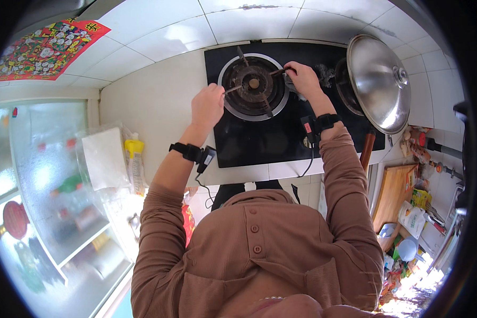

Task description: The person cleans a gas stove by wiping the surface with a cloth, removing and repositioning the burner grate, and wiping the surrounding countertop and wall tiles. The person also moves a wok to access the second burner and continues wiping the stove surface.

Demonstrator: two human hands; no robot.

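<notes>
A gas burner (254, 83) with a dark, worn pot support (267, 107) sits in the black glass cooktop (258, 145). At the burner's left side, my left hand (208, 105) grips one metal prong of the support. My right hand (303, 78) pinches another prong at the upper right. A greyish crumpled thing, perhaps a cloth (294, 88), lies beside the burner under my right hand; part of it is hidden. Black devices are strapped to both wrists.
A wok with a domed steel lid (375, 83) leaning over it stands on the cooktop's right side, its wooden handle (367, 151) pointing towards me. Plastic-wrapped white sheets (105, 159) and a yellow-topped packet (134, 159) lie at the left. A wooden cutting board (392, 194) stands at the right.
</notes>
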